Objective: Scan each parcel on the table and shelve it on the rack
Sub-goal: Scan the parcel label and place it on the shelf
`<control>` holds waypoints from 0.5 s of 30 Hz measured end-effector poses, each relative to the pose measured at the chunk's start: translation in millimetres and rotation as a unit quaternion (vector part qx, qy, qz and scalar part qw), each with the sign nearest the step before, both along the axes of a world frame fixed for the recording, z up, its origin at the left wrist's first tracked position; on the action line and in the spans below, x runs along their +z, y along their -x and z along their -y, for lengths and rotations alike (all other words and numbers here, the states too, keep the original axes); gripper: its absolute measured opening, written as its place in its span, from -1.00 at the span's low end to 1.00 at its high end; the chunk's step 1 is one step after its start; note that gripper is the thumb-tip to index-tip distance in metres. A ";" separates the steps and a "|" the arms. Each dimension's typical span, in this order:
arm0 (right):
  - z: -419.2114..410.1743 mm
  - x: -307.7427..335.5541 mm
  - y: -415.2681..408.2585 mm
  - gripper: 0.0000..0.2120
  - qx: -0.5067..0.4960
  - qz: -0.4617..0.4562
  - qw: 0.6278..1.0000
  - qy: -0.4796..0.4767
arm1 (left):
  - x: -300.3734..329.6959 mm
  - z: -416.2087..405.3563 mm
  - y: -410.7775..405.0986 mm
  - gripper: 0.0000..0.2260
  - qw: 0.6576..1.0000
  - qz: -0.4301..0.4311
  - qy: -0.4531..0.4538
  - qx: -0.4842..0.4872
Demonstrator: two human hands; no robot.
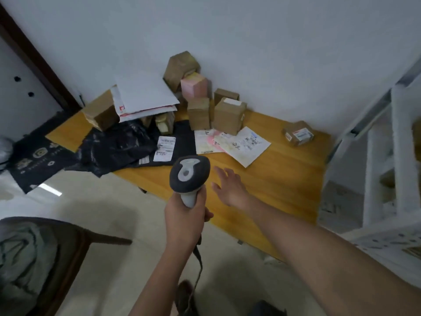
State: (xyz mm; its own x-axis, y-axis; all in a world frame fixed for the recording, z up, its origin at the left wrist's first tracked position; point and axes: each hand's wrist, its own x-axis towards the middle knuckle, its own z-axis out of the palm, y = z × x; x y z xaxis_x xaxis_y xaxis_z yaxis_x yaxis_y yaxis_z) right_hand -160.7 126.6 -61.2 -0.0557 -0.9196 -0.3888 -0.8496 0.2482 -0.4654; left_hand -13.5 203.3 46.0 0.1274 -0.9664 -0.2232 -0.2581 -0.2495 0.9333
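Note:
My left hand (185,218) grips the pale handle of a barcode scanner (189,174), whose dark head points at the wooden table (284,174). Beside it my right hand (229,187) hovers over the table with fingers spread, holding nothing. Flat white and pink envelopes (241,144) lie just beyond that hand. Black poly bags (118,149) with white labels cover the table's left part. Several brown boxes (229,118) and a pink box (193,88) stand against the wall. A small brown box (298,133) sits alone at the far right.
A white metal rack (385,160) stands to the right of the table. Large white mailers (145,96) lean on boxes at the back left. A dark wooden chair (68,249) with cloth on it is at lower left. The scanner's cable (199,258) hangs down.

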 end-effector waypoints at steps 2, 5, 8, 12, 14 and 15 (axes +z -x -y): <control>14.9 -5.2 -2.8 -0.43 -0.043 0.001 0.999 -0.010 | 9.9 27.6 -18.4 -0.65 1.000 0.007 0.005 -0.030; 29.6 -8.0 -2.1 -0.43 -0.102 0.008 0.994 -0.038 | 21.0 68.7 -33.8 -0.63 0.998 0.006 0.001 -0.062; 39.6 -15.2 6.6 -0.44 -0.142 -0.003 0.988 -0.056 | 21.7 104.2 -33.6 -0.63 0.996 -0.016 -0.009 -0.090; 51.3 -39.3 30.1 -0.46 -0.179 -0.017 0.980 -0.088 | 11.5 135.3 -19.5 -0.64 0.993 -0.025 -0.017 -0.115; 60.5 -45.1 40.8 -0.45 -0.209 -0.003 0.973 -0.103 | 6.3 149.2 -8.2 -0.67 0.992 -0.033 -0.025 -0.121; 66.7 -49.3 46.0 -0.45 -0.231 0.014 0.967 -0.103 | 3.5 155.7 -2.1 -0.68 0.991 -0.034 -0.028 -0.124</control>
State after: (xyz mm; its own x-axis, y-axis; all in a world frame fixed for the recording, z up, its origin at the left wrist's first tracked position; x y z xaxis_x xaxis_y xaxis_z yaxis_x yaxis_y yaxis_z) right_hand -206.7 59.9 -110.5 -0.4300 -0.7013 -0.5685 -0.6134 0.6890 -0.3859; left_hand -11.4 47.6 49.4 -0.1306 -0.9520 -0.2767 -0.2545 -0.2376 0.9374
